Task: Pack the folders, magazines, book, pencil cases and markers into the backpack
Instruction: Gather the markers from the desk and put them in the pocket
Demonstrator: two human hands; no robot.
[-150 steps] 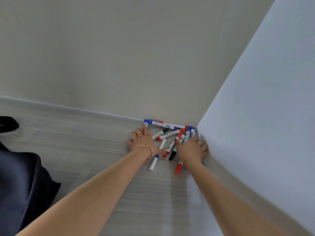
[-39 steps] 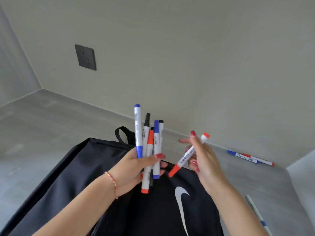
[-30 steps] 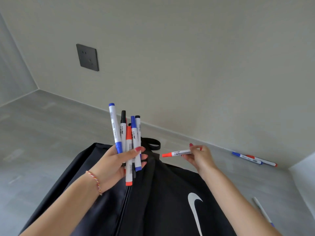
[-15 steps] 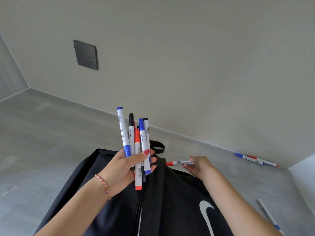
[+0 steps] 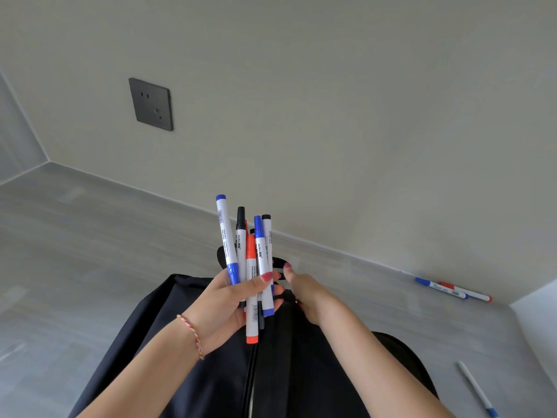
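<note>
Your left hand (image 5: 229, 300) grips a marker bundle (image 5: 251, 267) above the black backpack (image 5: 187, 357). Your right hand (image 5: 304, 292) sits at its top (grip hidden). Two markers (image 5: 452, 291) lie along the wall (image 5: 331, 116), another marker (image 5: 476, 387) nearer right.

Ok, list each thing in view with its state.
Left hand: shut on markers.
Markers: bunched upright, capped.
Right hand: at the backpack top, grip hidden.
Backpack: on the floor.
Floor markers: three, lying loose.
Socket: nothing plugged in.

Marker bundle (image 5: 245, 260) upright above black backpack (image 5: 211, 372); three stray markers (image 5: 452, 290) on floor
</note>
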